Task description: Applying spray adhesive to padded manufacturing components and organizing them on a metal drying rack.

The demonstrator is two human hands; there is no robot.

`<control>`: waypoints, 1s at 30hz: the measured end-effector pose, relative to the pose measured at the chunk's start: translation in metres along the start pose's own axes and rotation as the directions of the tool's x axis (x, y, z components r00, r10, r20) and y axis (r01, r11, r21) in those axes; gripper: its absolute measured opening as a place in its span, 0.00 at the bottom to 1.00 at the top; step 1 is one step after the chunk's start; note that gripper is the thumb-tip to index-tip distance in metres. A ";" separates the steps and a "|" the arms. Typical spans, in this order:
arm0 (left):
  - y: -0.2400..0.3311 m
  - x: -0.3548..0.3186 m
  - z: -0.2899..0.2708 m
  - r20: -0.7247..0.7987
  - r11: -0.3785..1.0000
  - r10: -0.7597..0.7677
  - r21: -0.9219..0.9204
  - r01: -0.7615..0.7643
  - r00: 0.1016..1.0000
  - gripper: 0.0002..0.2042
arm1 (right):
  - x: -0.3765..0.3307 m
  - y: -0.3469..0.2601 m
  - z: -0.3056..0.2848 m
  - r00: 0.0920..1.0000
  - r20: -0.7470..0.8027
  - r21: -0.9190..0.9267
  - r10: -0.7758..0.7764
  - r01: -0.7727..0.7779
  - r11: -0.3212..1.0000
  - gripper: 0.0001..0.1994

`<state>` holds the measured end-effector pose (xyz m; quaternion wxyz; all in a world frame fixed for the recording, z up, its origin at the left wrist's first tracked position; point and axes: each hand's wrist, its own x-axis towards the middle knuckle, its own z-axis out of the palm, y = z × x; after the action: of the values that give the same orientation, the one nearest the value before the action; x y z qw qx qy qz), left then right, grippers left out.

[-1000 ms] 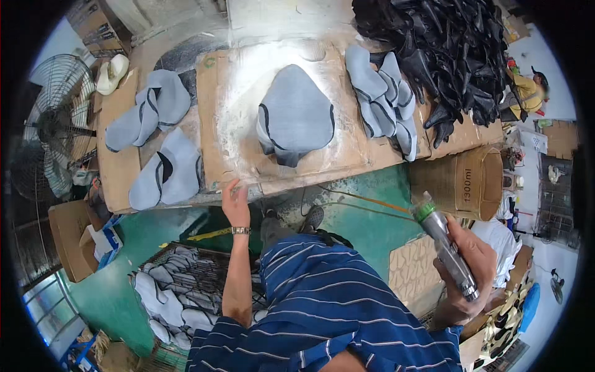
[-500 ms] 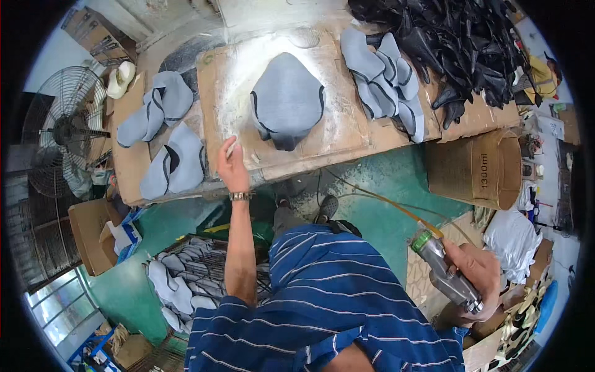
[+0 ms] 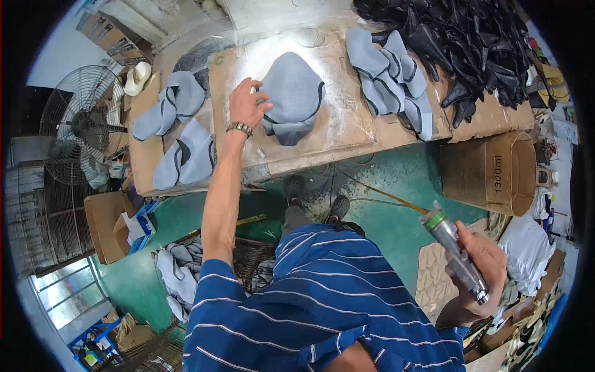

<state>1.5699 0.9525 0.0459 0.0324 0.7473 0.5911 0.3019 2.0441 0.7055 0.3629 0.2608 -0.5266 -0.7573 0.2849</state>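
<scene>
A grey domed fabric piece (image 3: pixel 292 87) with black edging lies on the white-dusted cardboard of the bench. Over its left edge is my left hand (image 3: pixel 249 104), fingers parted and bent. The fingertips meet or nearly meet the piece; I cannot tell which. Something small and white shows by the fingers, too small to name. Down at the right, my right hand (image 3: pixel 484 257) is wrapped round a silver spray gun (image 3: pixel 455 255) with a green ring. A thin yellowish hose (image 3: pixel 390 197) runs from the gun's top end.
More grey pieces lie on the bench left (image 3: pixel 197 149) and right (image 3: pixel 387 80). Black glossy pieces (image 3: pixel 471 46) are heaped at the far right. A cardboard box (image 3: pixel 474 173) stands below them. A fan (image 3: pixel 80 121) is at the left; a wire rack (image 3: pixel 257 251) holds grey pieces below.
My left hand has moved up and forward to the left edge of the grey domed piece. My right hand still holds the spray gun, slightly shifted in view.
</scene>
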 end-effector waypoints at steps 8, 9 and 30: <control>0.012 0.031 -0.011 0.219 0.988 -0.152 0.038 0.148 0.964 0.08 | -0.013 0.002 0.014 0.997 -0.055 0.051 0.047 -0.044 0.998 0.31; 0.010 0.031 -0.014 0.267 0.976 -0.214 0.026 0.215 0.940 0.09 | -0.013 -0.002 0.018 0.992 -0.098 0.041 0.076 -0.072 0.997 0.31; 0.067 0.057 -0.104 -0.208 0.993 0.059 0.110 -0.036 0.976 0.09 | -0.040 0.033 -0.002 0.987 0.147 0.182 -0.059 0.032 0.983 0.32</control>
<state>1.5838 0.9515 0.1808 -0.0773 0.7256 0.5883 0.3485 2.0796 0.6770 0.3368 0.2549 -0.4604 -0.7582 0.3850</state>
